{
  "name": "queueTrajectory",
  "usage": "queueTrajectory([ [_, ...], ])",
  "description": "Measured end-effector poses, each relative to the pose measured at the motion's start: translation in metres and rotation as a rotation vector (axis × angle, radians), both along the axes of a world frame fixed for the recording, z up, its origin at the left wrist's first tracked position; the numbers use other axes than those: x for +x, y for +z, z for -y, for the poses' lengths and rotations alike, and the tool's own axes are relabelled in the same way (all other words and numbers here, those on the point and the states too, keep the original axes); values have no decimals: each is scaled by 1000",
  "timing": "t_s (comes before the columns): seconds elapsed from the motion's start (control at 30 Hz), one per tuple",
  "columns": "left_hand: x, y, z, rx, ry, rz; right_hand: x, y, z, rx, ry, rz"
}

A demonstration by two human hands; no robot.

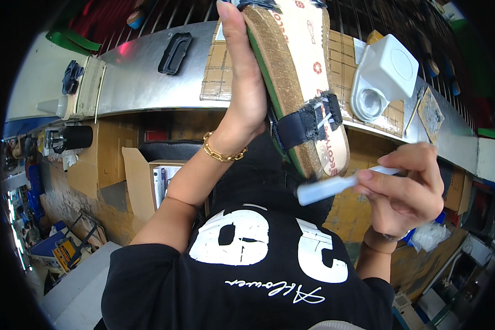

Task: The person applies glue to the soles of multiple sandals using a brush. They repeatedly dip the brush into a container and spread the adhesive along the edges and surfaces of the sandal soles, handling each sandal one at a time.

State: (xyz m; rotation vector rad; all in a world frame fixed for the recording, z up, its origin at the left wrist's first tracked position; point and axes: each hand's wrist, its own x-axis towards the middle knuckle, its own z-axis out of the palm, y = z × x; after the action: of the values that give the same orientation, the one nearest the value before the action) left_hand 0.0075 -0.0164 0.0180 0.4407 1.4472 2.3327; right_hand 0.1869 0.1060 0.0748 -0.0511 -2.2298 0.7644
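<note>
Looking down past my black shirt, I have both hands raised in front of me. My right hand is nearest, its thumb and fingers pinched around a pale flat stick that points left, with its broad end just under the lower tip of the sandal. My left hand, with a gold bracelet at the wrist, is wrapped shut around the left edge of that sandal, thumb up along its side. The sandal is held upright in the air between my hands, its long axis running from the stick's end up and away to the left, cork side and black strap facing me. So the stick hand sits below and to the right of the sandal's near end. Beyond it lies the metal table, with a white container on the right and a black handle on the left.
</note>
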Motion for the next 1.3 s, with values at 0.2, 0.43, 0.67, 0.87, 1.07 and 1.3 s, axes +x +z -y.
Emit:
queueTrajectory([
  [0.2,-9,-2,3,56,-83,68,-5,-2,-10,-89,156,38],
  [0.43,-21,-10,1,64,-266,84,-6,-2,-17,-130,311,77],
  [0.67,-21,-13,-12,90,-462,149,-13,-14,-26,-246,474,57],
  [0.87,-20,-15,-18,106,-547,190,-12,-20,-32,-313,454,128],
  [1.07,-18,-14,-27,120,-597,201,-18,-21,-39,-306,467,101],
  [1.3,-14,-14,-24,83,-613,217,-11,-32,-45,-366,520,132],
])
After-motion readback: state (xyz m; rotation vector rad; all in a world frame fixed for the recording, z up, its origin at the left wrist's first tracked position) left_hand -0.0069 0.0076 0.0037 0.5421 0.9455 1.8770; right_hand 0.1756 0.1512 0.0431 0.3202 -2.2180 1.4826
